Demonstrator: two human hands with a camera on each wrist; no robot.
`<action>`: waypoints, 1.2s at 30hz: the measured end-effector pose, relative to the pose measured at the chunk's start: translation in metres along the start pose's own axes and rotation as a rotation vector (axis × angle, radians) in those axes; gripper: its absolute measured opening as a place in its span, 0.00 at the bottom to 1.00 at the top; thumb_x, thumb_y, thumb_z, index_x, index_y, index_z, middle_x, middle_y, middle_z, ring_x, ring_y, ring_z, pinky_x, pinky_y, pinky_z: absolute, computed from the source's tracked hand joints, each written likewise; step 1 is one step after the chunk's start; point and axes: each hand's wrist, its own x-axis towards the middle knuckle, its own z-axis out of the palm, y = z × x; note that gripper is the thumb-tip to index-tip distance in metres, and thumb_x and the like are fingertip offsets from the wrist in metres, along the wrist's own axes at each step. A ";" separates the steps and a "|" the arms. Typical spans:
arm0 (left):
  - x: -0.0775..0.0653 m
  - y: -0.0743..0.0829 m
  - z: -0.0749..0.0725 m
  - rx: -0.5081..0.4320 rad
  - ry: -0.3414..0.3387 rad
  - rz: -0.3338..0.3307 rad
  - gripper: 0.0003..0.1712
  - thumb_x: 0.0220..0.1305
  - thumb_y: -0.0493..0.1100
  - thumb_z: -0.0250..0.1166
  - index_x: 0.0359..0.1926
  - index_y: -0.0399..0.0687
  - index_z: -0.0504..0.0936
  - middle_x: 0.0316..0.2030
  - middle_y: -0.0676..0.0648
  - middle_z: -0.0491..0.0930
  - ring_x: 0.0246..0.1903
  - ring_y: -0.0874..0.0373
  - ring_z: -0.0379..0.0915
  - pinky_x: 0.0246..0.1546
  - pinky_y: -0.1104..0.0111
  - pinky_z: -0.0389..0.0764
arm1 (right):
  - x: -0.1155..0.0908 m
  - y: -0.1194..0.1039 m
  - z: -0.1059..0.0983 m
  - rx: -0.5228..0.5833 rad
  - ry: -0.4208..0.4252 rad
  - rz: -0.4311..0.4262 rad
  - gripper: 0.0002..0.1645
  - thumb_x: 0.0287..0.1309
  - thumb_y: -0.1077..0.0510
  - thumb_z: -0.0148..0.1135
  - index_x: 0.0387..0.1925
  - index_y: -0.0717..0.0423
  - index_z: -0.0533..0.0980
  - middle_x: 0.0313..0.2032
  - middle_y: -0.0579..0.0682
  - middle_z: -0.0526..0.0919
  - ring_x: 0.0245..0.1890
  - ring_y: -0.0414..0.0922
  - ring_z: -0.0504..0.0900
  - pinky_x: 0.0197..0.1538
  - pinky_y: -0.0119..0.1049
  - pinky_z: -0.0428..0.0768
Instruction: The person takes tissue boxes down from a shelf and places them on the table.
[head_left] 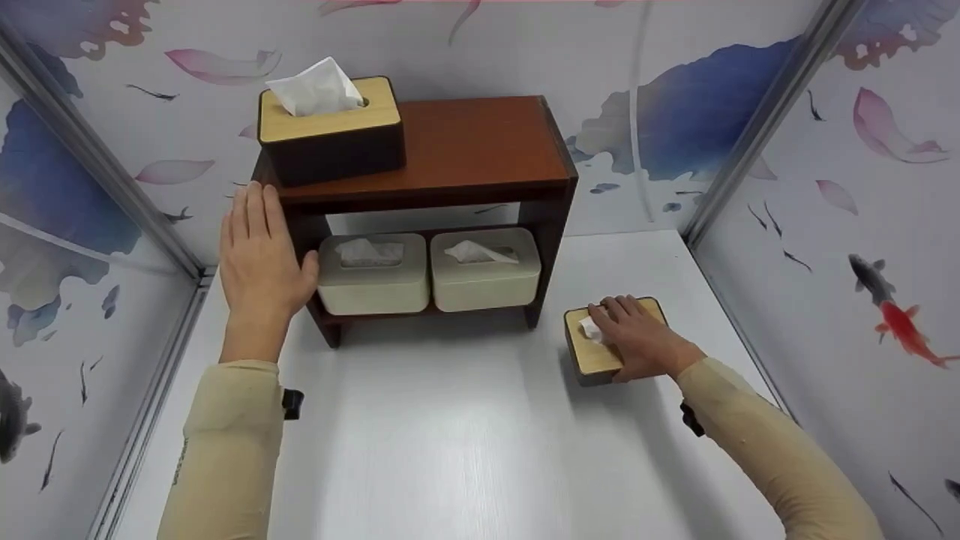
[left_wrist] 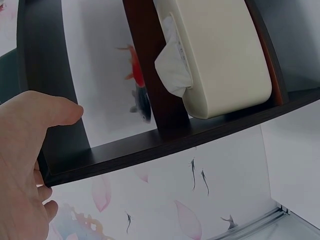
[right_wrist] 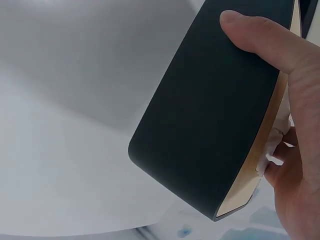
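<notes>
My right hand (head_left: 637, 337) grips a black tissue box (right_wrist: 200, 110) with a wooden lid from above, thumb on its dark long side. A white tissue (head_left: 592, 330) sticks out of that lid beside my fingers. My left hand (head_left: 262, 255) lies with straight fingers along the left side of a brown wooden shelf (head_left: 480, 142), the thumb (left_wrist: 65, 111) at the shelf's front edge. On top of the shelf, at its left end, sits a larger black tissue box (head_left: 337, 154) with a wooden lid.
Inside the shelf, a cream tissue box (head_left: 375, 292) stands left of a second cream tissue box (head_left: 487, 289), each with tissue showing. The shelf stands at the back of a white table (head_left: 450, 450), between printed panels and metal frame posts (head_left: 772, 120).
</notes>
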 end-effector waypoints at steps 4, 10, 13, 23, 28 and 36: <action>0.000 0.000 0.000 0.001 0.005 0.000 0.53 0.65 0.51 0.59 0.76 0.37 0.36 0.77 0.35 0.38 0.76 0.40 0.34 0.76 0.48 0.42 | -0.009 0.012 0.008 0.027 -0.019 0.037 0.72 0.27 0.40 0.83 0.71 0.63 0.57 0.64 0.67 0.65 0.65 0.64 0.64 0.70 0.61 0.61; -0.001 -0.001 0.002 -0.001 0.010 -0.004 0.53 0.64 0.51 0.59 0.76 0.37 0.37 0.77 0.35 0.38 0.76 0.40 0.35 0.76 0.48 0.43 | -0.020 0.029 0.021 0.048 -0.039 0.083 0.71 0.26 0.45 0.83 0.71 0.65 0.57 0.64 0.66 0.66 0.65 0.64 0.64 0.70 0.62 0.59; -0.001 -0.002 0.002 0.003 0.009 -0.011 0.53 0.64 0.51 0.59 0.76 0.36 0.36 0.76 0.35 0.38 0.76 0.40 0.34 0.76 0.48 0.42 | -0.024 0.036 0.028 0.061 -0.066 0.108 0.71 0.26 0.48 0.83 0.72 0.65 0.56 0.65 0.67 0.65 0.66 0.64 0.63 0.71 0.61 0.58; -0.001 0.002 0.004 0.005 0.026 -0.013 0.52 0.64 0.50 0.59 0.76 0.37 0.37 0.76 0.35 0.38 0.76 0.40 0.35 0.76 0.48 0.43 | -0.034 0.069 0.045 0.092 -0.129 0.220 0.70 0.27 0.58 0.80 0.73 0.66 0.51 0.66 0.69 0.62 0.68 0.65 0.58 0.71 0.62 0.57; -0.001 0.001 0.006 0.010 0.031 -0.018 0.53 0.64 0.50 0.60 0.76 0.37 0.36 0.77 0.36 0.38 0.76 0.41 0.35 0.76 0.50 0.43 | -0.039 0.085 0.049 0.113 -0.171 0.272 0.72 0.27 0.62 0.80 0.73 0.67 0.47 0.67 0.72 0.58 0.68 0.68 0.55 0.70 0.65 0.57; 0.000 0.002 0.007 0.009 0.040 -0.024 0.53 0.64 0.50 0.60 0.76 0.37 0.36 0.77 0.36 0.38 0.77 0.41 0.35 0.77 0.50 0.43 | -0.041 0.103 0.053 0.017 -0.226 0.345 0.70 0.30 0.63 0.78 0.73 0.66 0.46 0.67 0.71 0.59 0.69 0.68 0.57 0.70 0.67 0.56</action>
